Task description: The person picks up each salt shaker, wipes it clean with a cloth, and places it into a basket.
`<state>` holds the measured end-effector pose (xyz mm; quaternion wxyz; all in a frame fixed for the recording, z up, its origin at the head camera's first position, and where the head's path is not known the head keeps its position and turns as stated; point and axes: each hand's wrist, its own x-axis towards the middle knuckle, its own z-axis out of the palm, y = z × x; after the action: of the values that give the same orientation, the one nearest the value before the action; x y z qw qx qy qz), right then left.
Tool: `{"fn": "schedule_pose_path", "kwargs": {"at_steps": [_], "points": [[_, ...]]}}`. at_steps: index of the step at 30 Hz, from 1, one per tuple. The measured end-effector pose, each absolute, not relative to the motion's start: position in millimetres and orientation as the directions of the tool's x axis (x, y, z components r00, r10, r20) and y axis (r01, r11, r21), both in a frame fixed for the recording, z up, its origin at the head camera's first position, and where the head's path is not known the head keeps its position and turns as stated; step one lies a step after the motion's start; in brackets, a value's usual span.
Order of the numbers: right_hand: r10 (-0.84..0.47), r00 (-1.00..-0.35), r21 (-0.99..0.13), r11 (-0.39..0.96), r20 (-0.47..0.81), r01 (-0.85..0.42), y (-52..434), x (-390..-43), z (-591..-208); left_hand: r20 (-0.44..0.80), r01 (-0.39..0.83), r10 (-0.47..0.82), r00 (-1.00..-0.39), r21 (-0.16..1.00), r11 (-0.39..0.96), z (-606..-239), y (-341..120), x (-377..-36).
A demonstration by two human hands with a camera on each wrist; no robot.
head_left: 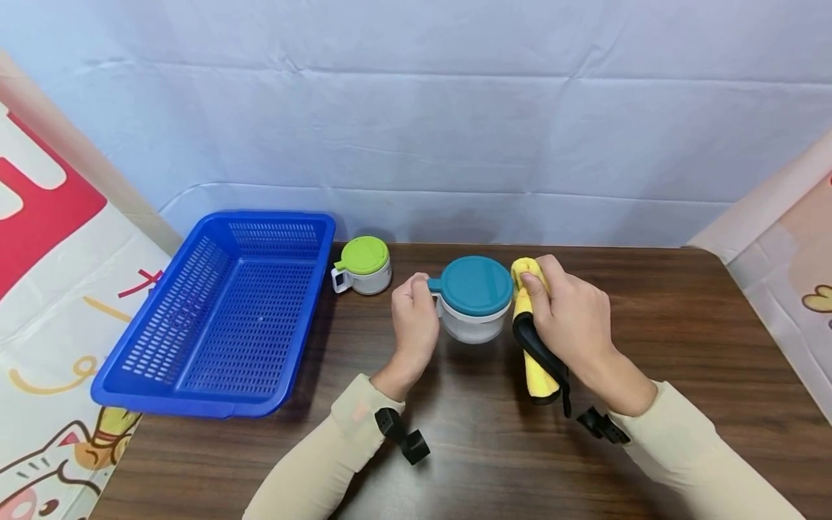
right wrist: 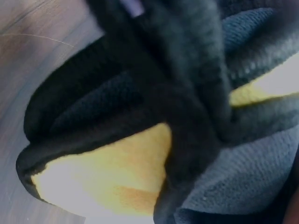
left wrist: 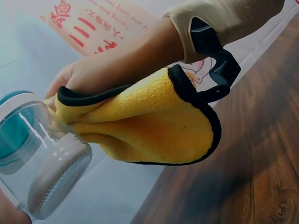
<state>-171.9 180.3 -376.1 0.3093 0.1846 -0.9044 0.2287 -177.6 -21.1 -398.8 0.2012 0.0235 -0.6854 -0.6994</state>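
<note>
Teal-lidded clear round jar [head_left: 476,300], mid-frame — left hand [head_left: 414,318] grips its handle [head_left: 439,306], right hand [head_left: 573,312] pinches black-edged yellow cloth [left wrist: 154,121].

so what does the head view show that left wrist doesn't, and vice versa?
Head only: the blue basket and the green-lidded jar.
Left wrist only: the ridged base of the teal-lidded jar, and lines of red lettering on the sheet behind.
Both: that jar, the yellow cloth, the right hand gripping it, the table, and the left hand, just a sliver in left wrist.
</note>
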Motion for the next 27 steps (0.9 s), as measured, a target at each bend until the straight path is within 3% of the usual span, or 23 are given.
{"fn": "schedule_pose_path", "kwargs": {"at_steps": [27], "points": [[-0.235, -0.620, -0.219, 0.795, 0.749, -0.566, 180.0, -140.9, -361.4, 0.220, 0.233, -0.305, -0.927, 0.972, -0.008, -396.7, -21.3, -179.8]]}}
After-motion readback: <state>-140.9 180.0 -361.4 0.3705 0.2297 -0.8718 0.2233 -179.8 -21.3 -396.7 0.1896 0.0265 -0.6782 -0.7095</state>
